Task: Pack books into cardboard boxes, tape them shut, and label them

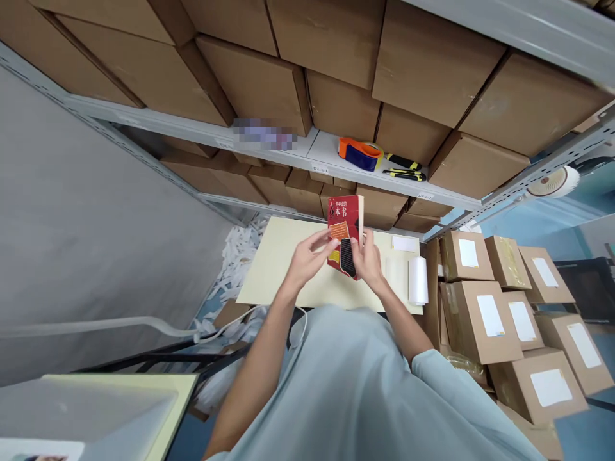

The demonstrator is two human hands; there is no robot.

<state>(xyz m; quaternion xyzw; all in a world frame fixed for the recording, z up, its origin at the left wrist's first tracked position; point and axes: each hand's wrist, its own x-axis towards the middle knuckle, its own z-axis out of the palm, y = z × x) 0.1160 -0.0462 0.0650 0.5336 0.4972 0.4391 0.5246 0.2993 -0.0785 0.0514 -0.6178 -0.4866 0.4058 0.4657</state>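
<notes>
A red paperback book (344, 224) with black and orange patches on its cover is held upright above a pale yellow table (283, 262). My right hand (369, 259) grips the book's lower right edge, thumb on the cover. My left hand (311, 256) touches the book's lower left corner with thumb and fingertips pinched against it. Both forearms reach out from a light blue shirt.
A white roll (418, 280) and a white label (405, 243) lie on the table's right side. A tape dispenser (359, 153) and yellow-black cutters (403, 168) sit on the metal shelf among brown boxes. Labelled cardboard boxes (480, 317) are stacked at right; white packing scraps (237, 256) lie at left.
</notes>
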